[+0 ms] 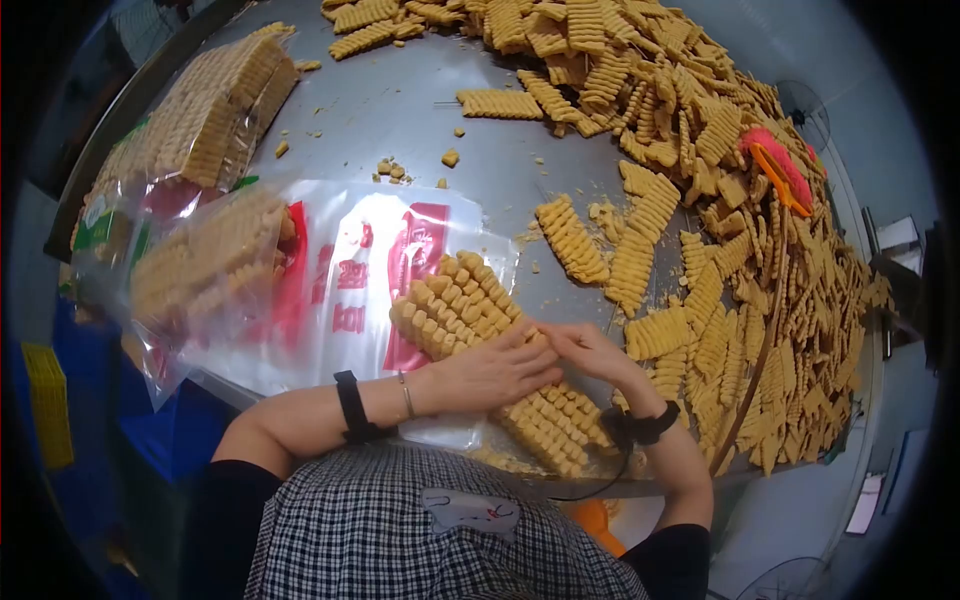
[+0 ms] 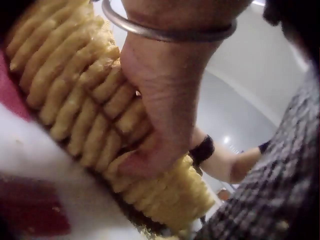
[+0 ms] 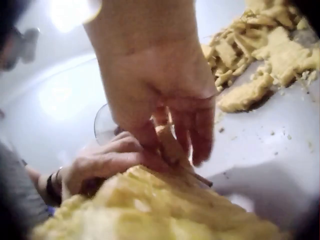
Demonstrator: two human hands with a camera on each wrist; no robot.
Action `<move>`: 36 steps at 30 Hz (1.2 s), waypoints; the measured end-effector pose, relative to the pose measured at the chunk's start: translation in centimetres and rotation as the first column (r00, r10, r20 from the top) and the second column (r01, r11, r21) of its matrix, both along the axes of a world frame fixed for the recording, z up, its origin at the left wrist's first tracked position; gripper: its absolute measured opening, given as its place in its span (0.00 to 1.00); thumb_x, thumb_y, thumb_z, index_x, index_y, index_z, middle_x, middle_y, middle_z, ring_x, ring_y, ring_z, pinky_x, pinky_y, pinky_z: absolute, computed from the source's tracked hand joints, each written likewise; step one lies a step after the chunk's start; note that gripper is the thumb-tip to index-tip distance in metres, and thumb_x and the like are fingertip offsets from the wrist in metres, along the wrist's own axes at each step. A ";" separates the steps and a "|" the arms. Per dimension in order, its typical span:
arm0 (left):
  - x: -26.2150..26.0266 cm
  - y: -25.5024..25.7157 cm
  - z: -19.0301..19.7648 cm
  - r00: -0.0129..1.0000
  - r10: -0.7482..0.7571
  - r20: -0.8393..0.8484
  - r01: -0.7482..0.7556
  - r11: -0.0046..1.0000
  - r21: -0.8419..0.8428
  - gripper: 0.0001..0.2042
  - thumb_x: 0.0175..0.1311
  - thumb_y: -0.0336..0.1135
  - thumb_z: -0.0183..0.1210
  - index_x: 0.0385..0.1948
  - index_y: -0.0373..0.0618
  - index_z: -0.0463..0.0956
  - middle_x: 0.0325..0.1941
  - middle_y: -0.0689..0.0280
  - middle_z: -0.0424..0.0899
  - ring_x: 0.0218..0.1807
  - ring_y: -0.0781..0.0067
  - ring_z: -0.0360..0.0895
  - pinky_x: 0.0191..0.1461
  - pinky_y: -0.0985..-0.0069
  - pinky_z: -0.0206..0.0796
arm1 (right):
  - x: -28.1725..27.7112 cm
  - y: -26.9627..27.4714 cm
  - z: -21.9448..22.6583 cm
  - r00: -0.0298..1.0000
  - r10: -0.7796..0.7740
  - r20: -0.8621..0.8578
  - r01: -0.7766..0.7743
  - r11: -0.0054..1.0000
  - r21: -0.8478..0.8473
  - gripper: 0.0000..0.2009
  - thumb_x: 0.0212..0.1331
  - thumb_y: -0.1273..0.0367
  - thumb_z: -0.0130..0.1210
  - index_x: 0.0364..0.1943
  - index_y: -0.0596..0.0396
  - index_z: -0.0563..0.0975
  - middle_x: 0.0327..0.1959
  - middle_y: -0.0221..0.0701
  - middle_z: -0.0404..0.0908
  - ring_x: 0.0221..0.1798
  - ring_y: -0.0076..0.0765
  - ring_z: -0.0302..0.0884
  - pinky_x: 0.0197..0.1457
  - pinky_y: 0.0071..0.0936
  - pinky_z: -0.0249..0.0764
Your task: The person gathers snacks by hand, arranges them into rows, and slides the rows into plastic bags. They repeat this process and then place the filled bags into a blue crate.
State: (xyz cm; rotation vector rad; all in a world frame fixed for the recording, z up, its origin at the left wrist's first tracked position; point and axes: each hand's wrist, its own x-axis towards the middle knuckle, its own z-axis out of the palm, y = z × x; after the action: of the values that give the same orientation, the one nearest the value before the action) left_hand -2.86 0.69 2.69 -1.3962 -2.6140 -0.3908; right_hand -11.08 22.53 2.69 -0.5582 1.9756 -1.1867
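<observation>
A long stack of crinkled yellow crackers (image 1: 460,300) lies slantwise at the front of the metal table, partly over a printed clear bag. Across its middle rests my left hand (image 1: 490,368), fingers over the top and thumb (image 2: 142,160) bent against the side, gripping the stack. Right beside those fingertips, my right hand (image 1: 592,352) pinches a cracker (image 3: 172,147) between thumb and fingers at the top of the row. In the right wrist view the near end of the stack fills the bottom, and the two hands meet above it.
A large heap of loose crackers (image 1: 770,330) covers the right and back of the table (image 1: 390,95). Packed bags of crackers (image 1: 215,110) stand at the left, by a flat printed bag (image 1: 340,290). A pink and orange item (image 1: 780,170) lies on the heap. Crumbs are scattered about.
</observation>
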 end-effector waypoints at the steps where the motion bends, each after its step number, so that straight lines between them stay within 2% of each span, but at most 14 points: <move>1: 0.1 -0.4 -0.1 0.982 0.074 -0.175 -0.072 0.997 0.016 0.41 0.44 0.39 0.68 0.64 0.37 0.61 0.56 0.57 0.70 0.66 0.58 0.62 0.75 0.53 0.42 | 0.2 0.3 0.1 0.998 0.055 0.007 -0.055 0.997 0.045 0.26 0.59 0.58 0.61 0.56 0.59 0.71 0.41 0.40 0.82 0.40 0.40 0.79 0.47 0.33 0.74; 3: -0.2 -0.6 -0.2 0.981 0.188 0.041 -0.191 0.975 0.113 0.50 0.40 0.41 0.70 0.69 0.38 0.52 0.54 0.55 0.71 0.64 0.54 0.64 0.75 0.47 0.41 | 1.9 0.1 -0.1 0.992 0.126 0.027 -0.127 0.987 0.093 0.34 0.57 0.53 0.63 0.61 0.61 0.67 0.47 0.43 0.80 0.47 0.43 0.78 0.52 0.36 0.73; 5: -0.5 -0.9 0.2 0.948 0.194 0.253 -0.208 0.978 0.028 0.58 0.32 0.43 0.75 0.71 0.39 0.47 0.52 0.53 0.70 0.60 0.50 0.65 0.74 0.43 0.38 | 5.0 -1.7 0.3 0.849 0.255 -0.462 -0.235 0.967 0.103 0.54 0.46 0.45 0.67 0.67 0.70 0.53 0.62 0.54 0.65 0.62 0.53 0.67 0.64 0.40 0.67; 6: -0.4 -1.1 0.4 0.952 0.177 0.251 -0.190 0.981 0.028 0.58 0.31 0.45 0.74 0.70 0.38 0.49 0.48 0.53 0.71 0.57 0.52 0.67 0.74 0.43 0.40 | 5.9 -2.5 0.7 0.849 0.264 -0.457 -0.244 0.964 0.103 0.54 0.46 0.45 0.67 0.67 0.70 0.53 0.62 0.54 0.65 0.62 0.53 0.67 0.64 0.40 0.67; 9: -0.2 -1.2 -0.5 0.959 0.176 0.222 -0.209 0.969 0.133 0.55 0.32 0.47 0.73 0.69 0.39 0.52 0.45 0.54 0.71 0.55 0.53 0.68 0.73 0.43 0.40 | 7.5 -3.9 1.1 0.628 0.533 -0.567 -0.159 0.801 0.577 0.63 0.37 0.46 0.71 0.67 0.76 0.45 0.69 0.62 0.49 0.69 0.63 0.55 0.69 0.42 0.62; 17: 2.1 -2.9 3.3 0.940 0.339 0.051 -0.341 0.916 0.209 0.38 0.45 0.35 0.66 0.64 0.43 0.63 0.61 0.47 0.69 0.64 0.48 0.65 0.68 0.44 0.52 | 7.8 -4.2 1.4 0.826 0.098 -0.555 0.098 0.945 0.312 0.60 0.32 0.59 0.72 0.71 0.61 0.46 0.66 0.50 0.63 0.64 0.54 0.67 0.63 0.38 0.69; 19: 2.5 -6.3 4.8 0.881 0.462 -0.108 -0.273 0.680 0.681 0.33 0.45 0.32 0.65 0.60 0.44 0.69 0.62 0.48 0.67 0.64 0.49 0.65 0.65 0.45 0.54 | 7.4 -3.9 2.9 0.879 -0.030 -0.475 0.154 0.962 0.224 0.61 0.31 0.61 0.73 0.72 0.59 0.43 0.65 0.51 0.64 0.64 0.53 0.68 0.64 0.36 0.68; 21: 4.0 -9.6 4.5 0.454 0.857 -0.243 -0.494 0.469 0.732 0.33 0.45 0.31 0.64 0.60 0.46 0.69 0.66 0.43 0.60 0.66 0.46 0.61 0.65 0.46 0.50 | 6.8 -3.6 3.9 0.911 -0.167 -0.377 0.234 0.962 0.140 0.63 0.30 0.63 0.73 0.73 0.57 0.41 0.65 0.51 0.65 0.63 0.52 0.69 0.64 0.35 0.68; 24: 4.7 -15.4 4.7 0.008 0.969 -0.248 -0.908 0.111 0.405 0.42 0.50 0.33 0.61 0.72 0.50 0.52 0.74 0.44 0.49 0.75 0.40 0.45 0.73 0.40 0.35 | 6.0 -3.3 4.1 0.795 -0.296 -0.529 0.309 0.949 -0.067 0.64 0.29 0.65 0.72 0.72 0.59 0.38 0.64 0.55 0.64 0.63 0.54 0.69 0.64 0.36 0.68; 27: 6.1 -19.8 3.8 -0.200 0.955 -0.220 -0.907 -0.096 0.410 0.35 0.50 0.31 0.60 0.66 0.48 0.63 0.71 0.50 0.59 0.72 0.46 0.54 0.72 0.47 0.44 | 5.3 -4.4 4.5 0.669 -0.215 -0.711 0.346 0.937 0.042 0.63 0.30 0.64 0.72 0.73 0.59 0.38 0.63 0.56 0.64 0.61 0.56 0.69 0.63 0.37 0.68; 28: 6.9 -20.7 5.0 -0.211 0.952 -0.221 -0.904 -0.104 0.415 0.35 0.50 0.31 0.60 0.66 0.48 0.63 0.71 0.50 0.59 0.72 0.46 0.54 0.72 0.47 0.44 | 4.9 -4.5 4.1 0.637 -0.106 -0.764 0.369 0.911 0.182 0.62 0.31 0.62 0.71 0.73 0.59 0.39 0.63 0.56 0.65 0.60 0.58 0.70 0.63 0.38 0.69; 30: 9.1 -22.2 7.8 -0.179 0.945 0.273 -0.934 -0.250 0.254 0.23 0.50 0.25 0.52 0.54 0.45 0.75 0.60 0.52 0.70 0.63 0.50 0.66 0.67 0.54 0.54 | 3.5 -4.2 0.5 0.719 -0.096 -0.688 0.379 0.884 0.273 0.63 0.31 0.63 0.72 0.73 0.59 0.39 0.63 0.55 0.64 0.61 0.56 0.69 0.63 0.37 0.69; 32: 10.5 -23.7 8.3 -0.163 0.950 0.267 -0.860 -0.269 0.434 0.21 0.49 0.23 0.50 0.48 0.43 0.76 0.55 0.52 0.73 0.58 0.52 0.69 0.63 0.59 0.58 | 2.5 -4.6 -0.1 0.790 -0.085 -0.607 0.372 0.854 0.364 0.64 0.30 0.64 0.72 0.73 0.59 0.39 0.64 0.54 0.64 0.63 0.55 0.68 0.62 0.36 0.69; 36: 11.3 -25.5 11.5 -0.064 0.987 0.146 -0.495 -0.158 0.854 0.19 0.49 0.19 0.44 0.43 0.39 0.76 0.42 0.54 0.79 0.43 0.58 0.77 0.48 0.68 0.68 | 3.4 -8.6 4.7 0.987 -0.131 -0.088 0.120 0.985 -0.120 0.65 0.30 0.66 0.75 0.74 0.57 0.37 0.68 0.46 0.61 0.67 0.46 0.63 0.67 0.35 0.64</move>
State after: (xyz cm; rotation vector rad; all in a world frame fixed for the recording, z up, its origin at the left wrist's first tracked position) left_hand 8.45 -24.85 14.19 0.6918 -1.6873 -0.4934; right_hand -7.66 13.97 7.34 -0.5647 2.0586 -1.3816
